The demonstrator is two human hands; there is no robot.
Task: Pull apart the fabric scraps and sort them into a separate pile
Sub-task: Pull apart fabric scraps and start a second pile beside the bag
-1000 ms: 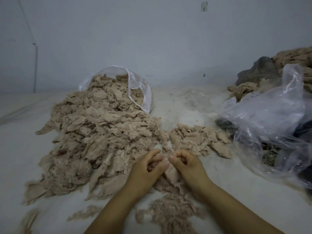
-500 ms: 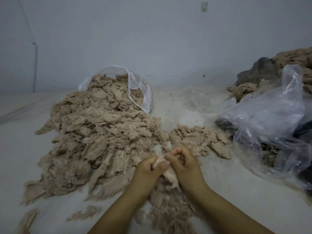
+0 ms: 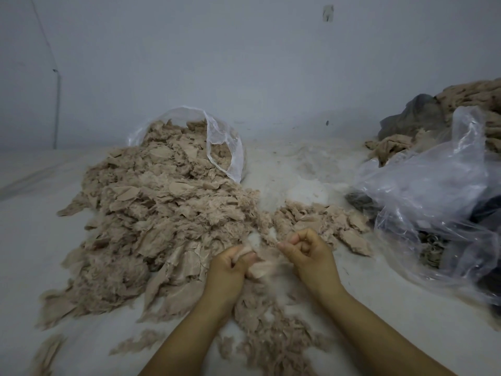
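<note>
While one pale fabric scrap [image 3: 260, 263] stretches at lower centre, left hand [image 3: 230, 270] and right hand [image 3: 309, 253] pinch it with curled fingers; three beige piles surround it: large pile [image 3: 151, 213], small pile [image 3: 322, 223], shredded pile [image 3: 268, 329]; two plastic bags flank.

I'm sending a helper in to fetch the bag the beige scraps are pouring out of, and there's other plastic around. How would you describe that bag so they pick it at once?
Start at the big heap of beige scraps on the left of the white surface. At its far end, against the wall, lies the clear bag. Its open mouth spills into the heap, unlike the crumpled plastic on the right, over dark cloth.
</note>
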